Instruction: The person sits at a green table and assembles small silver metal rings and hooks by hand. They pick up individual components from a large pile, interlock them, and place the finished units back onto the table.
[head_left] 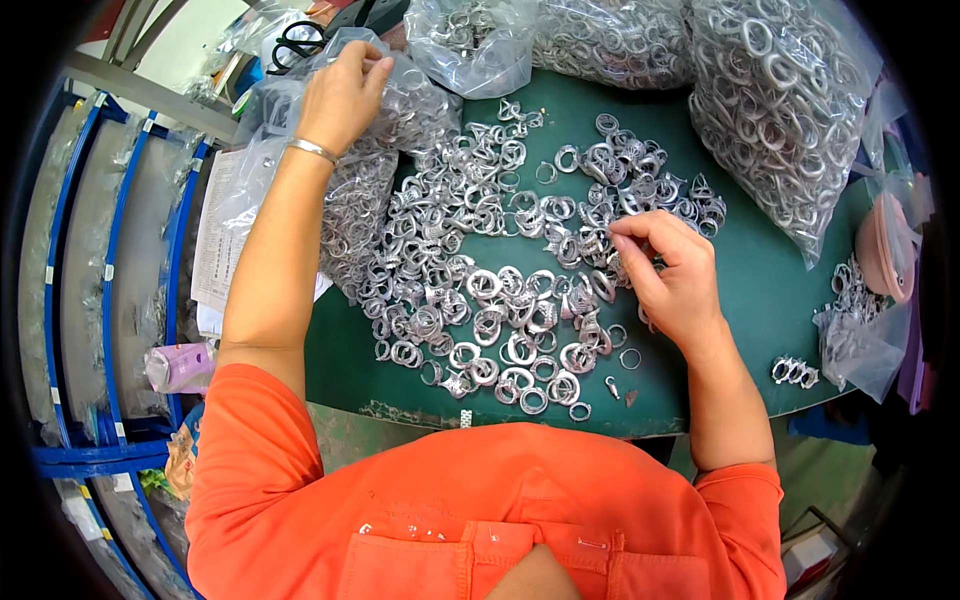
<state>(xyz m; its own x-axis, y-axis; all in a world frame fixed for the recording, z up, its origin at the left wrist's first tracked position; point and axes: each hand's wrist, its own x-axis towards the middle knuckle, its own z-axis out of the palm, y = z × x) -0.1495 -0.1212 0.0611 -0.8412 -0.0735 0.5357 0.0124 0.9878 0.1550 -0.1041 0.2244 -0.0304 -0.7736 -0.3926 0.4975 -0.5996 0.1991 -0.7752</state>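
Note:
Over the open clear plastic bag (420,85) at the upper left, my left hand (345,95) is closed with its fingers curled at the bag's rim; the fingertips are partly hidden. My right hand (675,275) pinches thumb and forefinger together at the right side of a loose heap of silver-grey metal rings (470,200). Anything between those fingertips is too small to make out. More rings (630,160) form a looser cluster just beyond my right hand. A few single rings (533,400) lie along the heap's near side.
The green tabletop (770,310) carries large bags of rings (785,110) at the back. A pink cup (885,250) and a small bag of parts (860,335) stand at the right. Blue-edged racks (110,250), papers (215,240) and black-handled scissors (295,45) are on the left.

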